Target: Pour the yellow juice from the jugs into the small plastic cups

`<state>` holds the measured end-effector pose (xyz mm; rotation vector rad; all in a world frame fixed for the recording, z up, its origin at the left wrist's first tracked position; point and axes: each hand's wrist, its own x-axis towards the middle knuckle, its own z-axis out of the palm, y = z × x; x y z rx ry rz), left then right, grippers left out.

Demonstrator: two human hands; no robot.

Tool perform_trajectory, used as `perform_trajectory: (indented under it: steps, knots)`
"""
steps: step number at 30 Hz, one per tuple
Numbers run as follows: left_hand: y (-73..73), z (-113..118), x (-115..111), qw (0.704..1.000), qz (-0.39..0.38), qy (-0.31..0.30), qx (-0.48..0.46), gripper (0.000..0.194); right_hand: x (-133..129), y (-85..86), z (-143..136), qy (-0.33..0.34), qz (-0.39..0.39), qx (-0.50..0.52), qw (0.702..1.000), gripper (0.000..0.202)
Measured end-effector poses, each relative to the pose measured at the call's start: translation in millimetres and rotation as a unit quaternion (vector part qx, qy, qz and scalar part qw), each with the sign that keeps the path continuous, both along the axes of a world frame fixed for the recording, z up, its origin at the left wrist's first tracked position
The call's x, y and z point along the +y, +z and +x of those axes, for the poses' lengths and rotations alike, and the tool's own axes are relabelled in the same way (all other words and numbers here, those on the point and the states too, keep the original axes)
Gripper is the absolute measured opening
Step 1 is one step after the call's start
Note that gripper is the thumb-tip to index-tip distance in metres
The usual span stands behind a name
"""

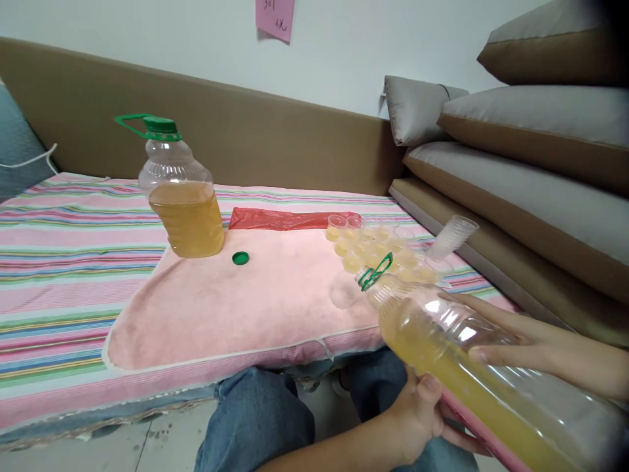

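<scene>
A large clear plastic bottle (432, 347) of yellow liquid is tilted, its uncapped mouth with a green ring handle pointing to the upper left. My left hand (417, 416) supports it from below, fingers wrapped under its side. Across the bottle's upper side, my right hand (511, 341) grips it with thumb and fingers apart. Just below the mouth, a clear plastic cup (344, 292) is on the pink cloth. Behind the bottle stand several clear cups (363, 249) with yellow liquid, partly hidden by it. A pink strip (476, 426) shows along the bottle's underside.
A capped bottle (194, 223) of amber liquid stands at left on the pink cloth (221, 314). A green cap (240, 258) lies beside it. A red plastic bag (285, 219) lies behind. Stacked cups (452, 237) lean at right, near piled cushions (531, 170).
</scene>
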<state>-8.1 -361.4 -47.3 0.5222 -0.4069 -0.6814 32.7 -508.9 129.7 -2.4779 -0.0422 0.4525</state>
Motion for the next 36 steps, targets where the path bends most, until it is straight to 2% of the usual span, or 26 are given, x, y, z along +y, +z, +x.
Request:
perform_trajectory:
  steps: [4,12,19,26,29,36]
  knots:
    - [-1.9,0.5,-0.1,1.000,-0.017,-0.001,-0.001,0.100,2.4,2.4,2.6,0.006,0.010,0.049,0.999,0.089]
    - [-4.2,1.0,-1.1,1.000,-0.021,-0.003,-0.001,0.095,6.4,6.2,3.6,-0.008,0.007,0.052,0.999,0.093]
    - [-1.5,2.0,-0.5,1.000,-0.015,-0.007,0.002,0.102,10.7,7.8,4.9,-0.016,-0.007,0.057,0.998,0.096]
    - [3.3,1.9,1.9,1.000,-0.015,-0.006,0.006,0.104,16.3,12.5,3.8,-0.012,0.025,0.085,0.996,0.094]
    - [2.9,1.9,2.1,1.000,-0.019,-0.007,0.004,0.100,16.8,11.6,2.5,-0.030,0.038,0.090,0.995,0.097]
    - [-1.8,2.6,0.4,1.000,-0.029,-0.002,0.007,0.099,13.9,7.3,1.6,-0.058,0.003,0.090,0.994,0.105]
